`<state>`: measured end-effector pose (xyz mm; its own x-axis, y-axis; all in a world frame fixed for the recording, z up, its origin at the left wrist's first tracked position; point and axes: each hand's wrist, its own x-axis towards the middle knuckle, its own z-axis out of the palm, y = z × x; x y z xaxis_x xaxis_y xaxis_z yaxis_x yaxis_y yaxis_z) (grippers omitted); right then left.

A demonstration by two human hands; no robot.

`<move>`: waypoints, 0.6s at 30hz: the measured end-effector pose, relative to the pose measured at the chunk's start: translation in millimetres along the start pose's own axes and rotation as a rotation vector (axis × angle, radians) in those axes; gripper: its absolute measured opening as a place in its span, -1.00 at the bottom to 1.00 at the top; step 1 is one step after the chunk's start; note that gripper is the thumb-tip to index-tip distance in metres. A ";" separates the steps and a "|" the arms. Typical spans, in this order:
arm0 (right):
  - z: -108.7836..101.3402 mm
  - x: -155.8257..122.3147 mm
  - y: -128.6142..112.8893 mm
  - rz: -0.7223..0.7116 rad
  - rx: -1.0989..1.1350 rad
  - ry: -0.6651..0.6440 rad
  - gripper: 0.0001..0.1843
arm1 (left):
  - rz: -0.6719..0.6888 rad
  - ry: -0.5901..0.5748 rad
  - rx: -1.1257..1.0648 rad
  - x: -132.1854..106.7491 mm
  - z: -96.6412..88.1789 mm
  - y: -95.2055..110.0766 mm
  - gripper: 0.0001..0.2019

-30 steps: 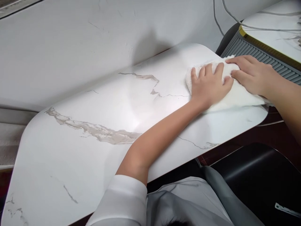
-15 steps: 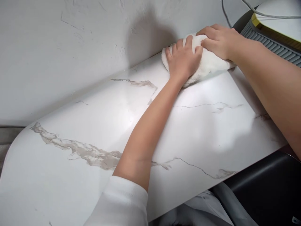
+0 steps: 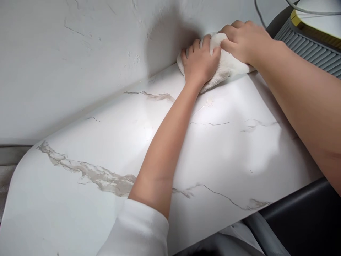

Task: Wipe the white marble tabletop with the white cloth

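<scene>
A white fluffy cloth (image 3: 226,65) lies bunched on the white marble-patterned tabletop (image 3: 112,138), by the edge along the wall. My left hand (image 3: 201,62) presses on its left part, palm down, with fingers spread and cloth showing between them. On the cloth's right part is my right hand (image 3: 246,41), its fingers curled over the far side and its thumb on the near side. Both hands are close together at the table's far side. The cloth beneath my palms is hidden.
A pale scuffed wall (image 3: 80,64) runs along the table's far edge. At the upper right stands a grey ribbed object (image 3: 309,46) with a yellow-edged white top, and a cable (image 3: 309,12) hangs over it. A black padded surface (image 3: 303,217) sits below the near edge.
Both hands and the cloth have slid a little to the left and toward the wall along the tabletop. My view has shifted slightly. Both hands stay on the cloth.
</scene>
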<state>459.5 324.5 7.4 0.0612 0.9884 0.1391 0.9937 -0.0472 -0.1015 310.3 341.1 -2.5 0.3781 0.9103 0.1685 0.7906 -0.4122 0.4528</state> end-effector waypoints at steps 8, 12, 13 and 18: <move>-0.7 -41.1 -9.9 -0.047 0.052 -0.041 -0.42 | 0.029 0.052 0.071 -48.5 -6.2 4.8 -0.55; -12.4 -89.8 -21.9 -0.117 0.068 -0.059 -0.41 | 0.036 -0.002 0.107 -92.0 -12.4 12.4 -0.51; -14.9 -102.9 -25.0 -0.126 0.055 -0.061 -0.41 | 0.049 -0.008 0.116 -104.5 -14.0 14.6 -0.51; -21.9 -169.2 -39.3 -0.116 0.027 -0.052 -0.40 | 0.108 -0.009 0.148 -170.7 -22.6 23.0 -0.52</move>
<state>412.1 156.0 9.5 -0.0595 0.9932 0.1002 0.9910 0.0708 -0.1140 253.1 177.0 -1.1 0.4682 0.8604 0.2012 0.8072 -0.5091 0.2988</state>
